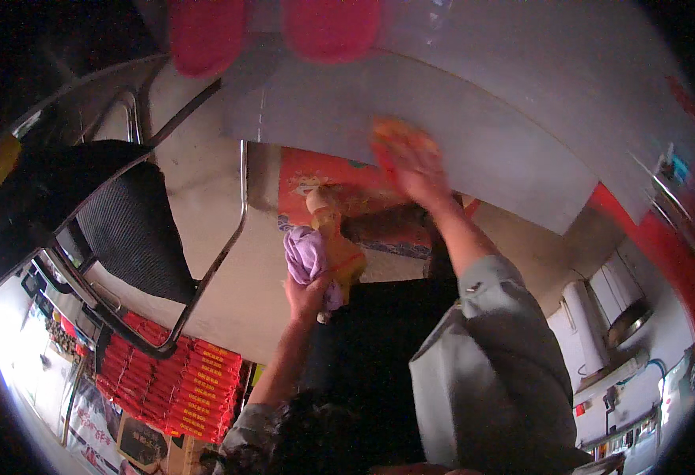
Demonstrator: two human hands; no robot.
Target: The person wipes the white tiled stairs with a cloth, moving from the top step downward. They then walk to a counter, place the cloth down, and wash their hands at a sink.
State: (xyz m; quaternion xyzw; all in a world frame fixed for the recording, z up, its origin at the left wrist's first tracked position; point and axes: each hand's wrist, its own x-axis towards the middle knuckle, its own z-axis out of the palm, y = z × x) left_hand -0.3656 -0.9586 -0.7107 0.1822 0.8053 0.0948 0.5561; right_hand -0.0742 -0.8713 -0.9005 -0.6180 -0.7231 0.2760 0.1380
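My left hand (309,297) grips a bunched lilac cloth (305,254) in front of my body, below the table edge. Right beside that cloth is a yellowish, partly see-through object (341,249); I cannot tell what it is or whether my fingers hold it too. Out over the grey tabletop (324,101), my right hand (416,172) is blurred, palm side down near the edge. An orange and red patch (404,139), apparently a cloth, shows at its fingers, and the blur hides its outline.
On the left stands a chair with a black mesh panel (134,225) and a bent metal frame (242,178). Stacked red packages (169,380) bear yellow writing. A red printed sheet or box (300,172) lies below the table. Two red rounded shapes (331,29) border the far side.
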